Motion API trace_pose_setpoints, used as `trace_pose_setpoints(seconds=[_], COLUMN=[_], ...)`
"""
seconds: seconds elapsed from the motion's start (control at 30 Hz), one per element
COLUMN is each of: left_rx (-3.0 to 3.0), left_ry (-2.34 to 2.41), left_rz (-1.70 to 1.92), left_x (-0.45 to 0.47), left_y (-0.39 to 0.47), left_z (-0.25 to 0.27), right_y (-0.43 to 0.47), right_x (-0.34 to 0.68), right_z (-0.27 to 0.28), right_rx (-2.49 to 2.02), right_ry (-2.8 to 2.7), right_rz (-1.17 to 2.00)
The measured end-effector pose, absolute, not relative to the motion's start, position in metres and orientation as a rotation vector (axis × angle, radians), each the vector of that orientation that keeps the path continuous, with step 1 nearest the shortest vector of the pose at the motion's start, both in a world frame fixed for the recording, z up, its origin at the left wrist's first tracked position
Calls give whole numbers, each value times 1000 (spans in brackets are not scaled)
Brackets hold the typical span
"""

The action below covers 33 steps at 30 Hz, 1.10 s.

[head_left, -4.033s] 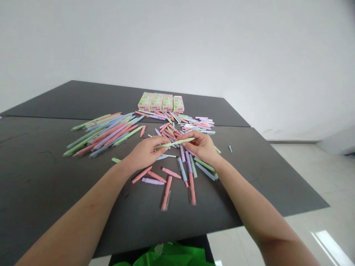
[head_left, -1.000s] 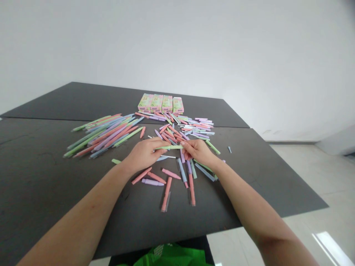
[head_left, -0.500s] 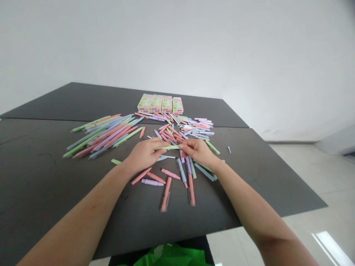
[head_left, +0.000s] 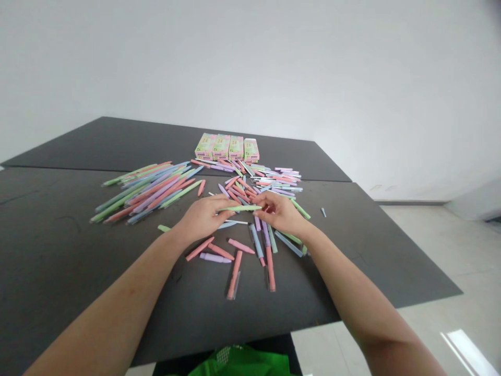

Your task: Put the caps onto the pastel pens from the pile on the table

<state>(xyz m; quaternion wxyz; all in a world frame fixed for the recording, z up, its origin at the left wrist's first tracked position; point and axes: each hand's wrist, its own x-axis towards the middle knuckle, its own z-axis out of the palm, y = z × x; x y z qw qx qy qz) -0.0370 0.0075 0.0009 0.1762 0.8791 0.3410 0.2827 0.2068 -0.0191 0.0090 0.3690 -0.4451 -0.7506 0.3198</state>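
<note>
Green pen (head_left: 242, 208) in my left hand (head_left: 204, 215), right hand (head_left: 284, 213) touching-distance, grip unclear; finished-looking pens (head_left: 153, 191) leftward, loose parts (head_left: 215, 258) remain nearby.

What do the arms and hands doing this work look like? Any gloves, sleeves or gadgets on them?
They are a person's own: a bare left hand and a bare right hand, with no gloves, rings or watch to be seen. The bare forearms show no sleeves or cables. Bright green cloth with a pale dotted patch, apparently clothing, shows below.
</note>
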Motion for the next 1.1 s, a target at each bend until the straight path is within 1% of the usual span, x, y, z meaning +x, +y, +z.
trace_pose_setpoints(seconds=[0.17, 0.27, 0.57, 0.8, 0.9, 1.0, 1.1], left_rx=[2497, 2511, 2552, 2544, 2513, 2398, 2327], left_ry=[995, 1053, 1087, 1139, 1306, 1671, 1941], left_rz=[825, 828, 844, 760, 778, 885, 876], left_x=[-38, -37, -35, -38, -46, -60, -76], left_y=[8, 6, 5, 8, 15, 26, 34], left_z=[-2, 0, 3, 0, -1, -2, -2], right_y=[-18, -17, -19, -11, -8, -5, -3], right_x=[206, 205, 195, 198, 203, 207, 210], right_z=[5, 0, 2, -6, -4, -4, -6], right_rx=[-1192, -1229, -1233, -1218, -1249, -1301, -1335], right_ry=[-1944, -1918, -1647, -1685, -1599, -1508, -1505], right_rz=[760, 781, 1110, 1039, 973, 920, 898])
